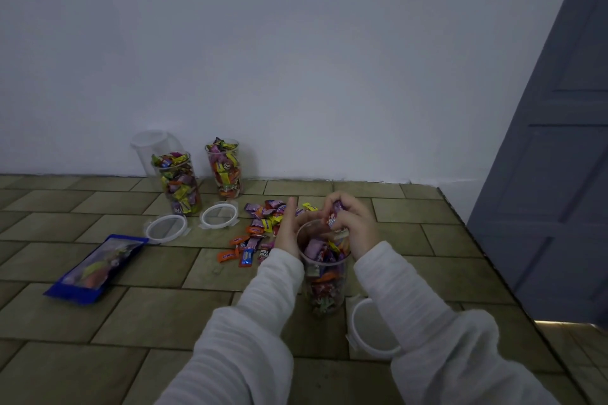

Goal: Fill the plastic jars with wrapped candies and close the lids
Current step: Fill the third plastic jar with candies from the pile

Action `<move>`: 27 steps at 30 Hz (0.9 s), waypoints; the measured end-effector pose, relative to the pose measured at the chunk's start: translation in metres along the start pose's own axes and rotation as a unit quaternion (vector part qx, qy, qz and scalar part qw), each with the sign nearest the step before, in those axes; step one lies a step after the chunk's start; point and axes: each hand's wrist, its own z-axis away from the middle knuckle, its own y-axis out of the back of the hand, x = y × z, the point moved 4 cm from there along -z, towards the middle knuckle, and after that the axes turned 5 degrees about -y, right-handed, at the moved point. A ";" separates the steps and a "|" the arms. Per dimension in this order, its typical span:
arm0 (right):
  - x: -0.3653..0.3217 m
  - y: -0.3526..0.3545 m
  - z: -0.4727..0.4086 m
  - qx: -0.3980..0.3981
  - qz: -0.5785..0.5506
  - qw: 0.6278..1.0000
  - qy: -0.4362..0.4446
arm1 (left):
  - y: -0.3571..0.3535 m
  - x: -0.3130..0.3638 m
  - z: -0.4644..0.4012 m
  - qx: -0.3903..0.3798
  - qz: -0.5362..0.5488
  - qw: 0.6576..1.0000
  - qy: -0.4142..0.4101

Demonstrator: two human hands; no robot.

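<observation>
A clear plastic jar (324,283) stands upright in front of me, mostly full of wrapped candies. My left hand (289,228) wraps the jar's far left rim, index finger pointing up. My right hand (353,222) hovers over the mouth, pinching several wrapped candies (335,218). A loose pile of candies (263,227) lies just behind and left of the jar. Two full, lidless jars (179,185) (225,169) stand near the wall, with an empty lidded jar (153,149) behind them. Two white lids (166,228) (218,215) lie before those jars. A third lid (370,329) lies at my right sleeve.
A blue candy bag (95,269) lies flat at the left on the tile-patterned surface (131,322). The surface's right edge runs diagonally past a grey door (556,174). A white wall (296,59) backs the jars.
</observation>
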 end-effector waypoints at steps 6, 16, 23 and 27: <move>0.012 0.003 -0.002 -0.025 0.029 0.999 -0.004 | 0.003 0.000 0.000 -0.004 -0.021 1.000 0.000; 0.003 0.016 0.000 -0.112 0.079 0.989 0.054 | 0.008 -0.004 -0.006 -0.059 -0.033 0.998 0.012; 0.012 0.052 -0.027 0.051 0.071 0.996 0.007 | 0.031 0.003 -0.026 -0.074 -0.251 0.964 -0.049; 0.065 0.079 -0.040 0.108 0.240 0.960 -0.095 | 0.053 -0.008 -0.041 -0.105 -0.730 0.666 -0.116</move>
